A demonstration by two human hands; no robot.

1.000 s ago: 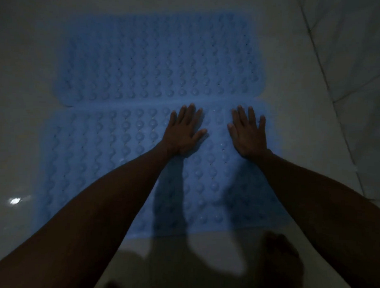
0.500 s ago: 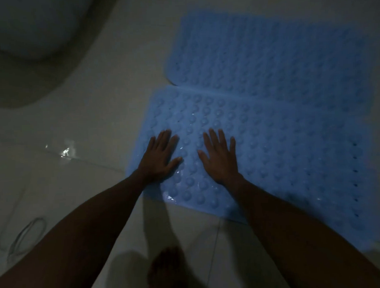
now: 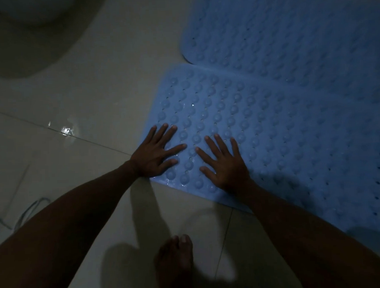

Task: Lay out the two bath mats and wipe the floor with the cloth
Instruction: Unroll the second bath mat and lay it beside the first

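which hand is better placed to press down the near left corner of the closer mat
Left. The left hand already lies flat at that corner of the closer mat, partly over its edge; the right hand rests further in.

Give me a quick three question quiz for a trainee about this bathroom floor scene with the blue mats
1. True or false: both hands press flat on the near bath mat.
2. Which hand lies at that mat's corner edge: A left hand, B right hand?
3. Fill in: the far bath mat lies ___ the near one.

Key: 1 true. 2 A. 3 beside, edges meeting; whether they overlap cannot be told.
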